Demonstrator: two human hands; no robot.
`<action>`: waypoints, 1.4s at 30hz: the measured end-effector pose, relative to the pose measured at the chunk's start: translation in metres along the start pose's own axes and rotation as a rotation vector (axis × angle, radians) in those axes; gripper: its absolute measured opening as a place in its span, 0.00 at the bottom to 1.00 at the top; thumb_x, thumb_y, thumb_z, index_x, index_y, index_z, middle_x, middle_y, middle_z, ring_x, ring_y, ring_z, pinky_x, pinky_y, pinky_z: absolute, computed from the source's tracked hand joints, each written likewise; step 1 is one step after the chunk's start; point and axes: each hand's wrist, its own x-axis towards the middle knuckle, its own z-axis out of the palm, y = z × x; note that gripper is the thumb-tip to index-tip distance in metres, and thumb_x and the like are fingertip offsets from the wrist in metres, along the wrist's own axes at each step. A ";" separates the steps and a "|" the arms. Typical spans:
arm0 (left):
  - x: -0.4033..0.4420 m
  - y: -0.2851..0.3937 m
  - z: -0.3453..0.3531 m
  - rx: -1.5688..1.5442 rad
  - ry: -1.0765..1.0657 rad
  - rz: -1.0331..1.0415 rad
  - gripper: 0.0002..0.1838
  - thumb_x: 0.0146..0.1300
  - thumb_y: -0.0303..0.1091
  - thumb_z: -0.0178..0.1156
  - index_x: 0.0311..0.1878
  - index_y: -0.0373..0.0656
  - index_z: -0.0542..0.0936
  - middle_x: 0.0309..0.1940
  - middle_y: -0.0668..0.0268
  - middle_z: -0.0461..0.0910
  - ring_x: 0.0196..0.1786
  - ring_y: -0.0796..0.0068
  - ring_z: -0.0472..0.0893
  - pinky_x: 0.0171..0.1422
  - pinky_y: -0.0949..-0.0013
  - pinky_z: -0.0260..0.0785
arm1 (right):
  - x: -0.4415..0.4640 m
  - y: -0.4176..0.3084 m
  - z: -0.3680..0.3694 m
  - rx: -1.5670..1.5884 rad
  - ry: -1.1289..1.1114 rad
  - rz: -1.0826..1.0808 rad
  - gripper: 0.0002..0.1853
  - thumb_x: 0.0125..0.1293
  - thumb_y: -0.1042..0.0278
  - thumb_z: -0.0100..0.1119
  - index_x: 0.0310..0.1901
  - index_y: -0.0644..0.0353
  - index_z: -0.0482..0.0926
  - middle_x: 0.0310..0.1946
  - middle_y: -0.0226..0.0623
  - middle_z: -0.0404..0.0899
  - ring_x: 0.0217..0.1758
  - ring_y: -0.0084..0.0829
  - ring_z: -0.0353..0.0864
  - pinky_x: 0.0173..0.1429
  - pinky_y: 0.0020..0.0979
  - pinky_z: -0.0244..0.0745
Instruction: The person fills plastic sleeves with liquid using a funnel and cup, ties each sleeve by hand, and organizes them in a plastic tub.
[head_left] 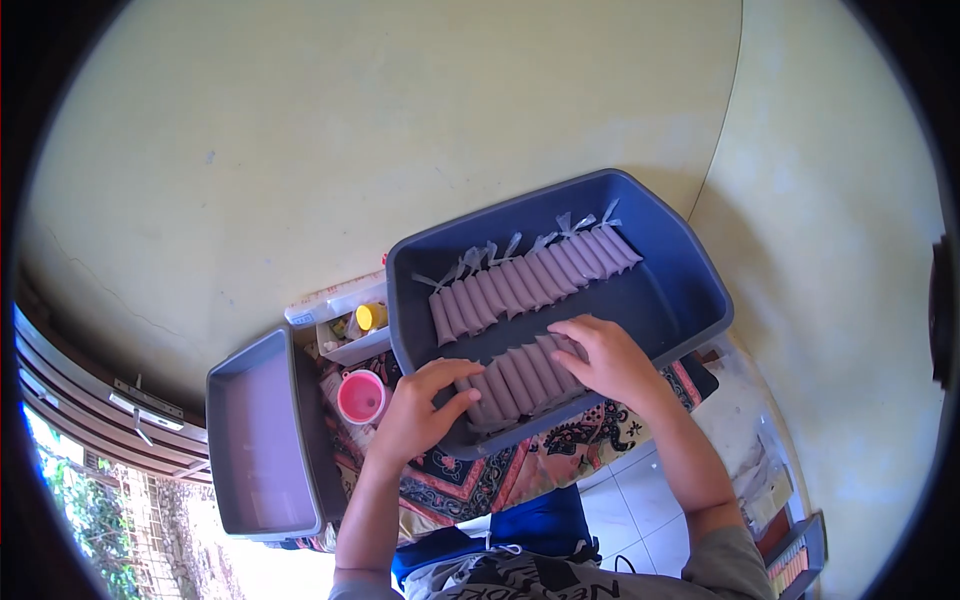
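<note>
A large dark grey plastic tub (690, 290) stands on the cloth-covered table, tilted in my view. Along its far side lies a row of knotted clear plastic tubes (520, 285) filled with pale purple liquid, their twisted ends toward the back wall. A second, shorter row of purple-filled plastic tubes (525, 380) lies near the front wall. My left hand (425, 405) cups the left end of this front row, thumb and fingers against the outermost tube. At the right end, my right hand (605, 355) curls over the last tubes, partly hiding them.
A grey basin (300, 430) of pale purple liquid stands left. Between it and the tub are a pink funnel-like cup (362, 397) and a small white box (360, 348) with a yellow-capped container (371, 317). A patterned cloth (480, 480) covers the table; a wall rises behind.
</note>
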 end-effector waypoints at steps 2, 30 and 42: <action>-0.024 -0.004 -0.002 0.022 0.048 -0.004 0.14 0.56 0.25 0.64 0.47 0.36 0.81 0.44 0.54 0.82 0.52 0.56 0.80 0.60 0.61 0.68 | -0.012 -0.018 0.015 0.132 0.118 -0.104 0.15 0.57 0.67 0.64 0.46 0.61 0.78 0.37 0.43 0.80 0.38 0.44 0.80 0.43 0.38 0.74; -0.215 -0.085 -0.017 -0.072 0.464 -0.395 0.18 0.53 0.18 0.63 0.49 0.39 0.80 0.49 0.60 0.81 0.40 0.77 0.79 0.41 0.74 0.71 | -0.040 -0.167 0.215 0.326 0.006 -0.396 0.09 0.53 0.78 0.62 0.37 0.63 0.78 0.33 0.38 0.78 0.38 0.39 0.79 0.43 0.35 0.77; -0.219 -0.115 0.008 0.142 0.495 -0.292 0.21 0.54 0.16 0.55 0.53 0.40 0.77 0.55 0.55 0.76 0.59 0.56 0.75 0.61 0.61 0.66 | -0.035 -0.146 0.260 0.268 -0.126 -0.219 0.09 0.55 0.75 0.62 0.39 0.66 0.79 0.33 0.48 0.80 0.36 0.47 0.81 0.39 0.39 0.75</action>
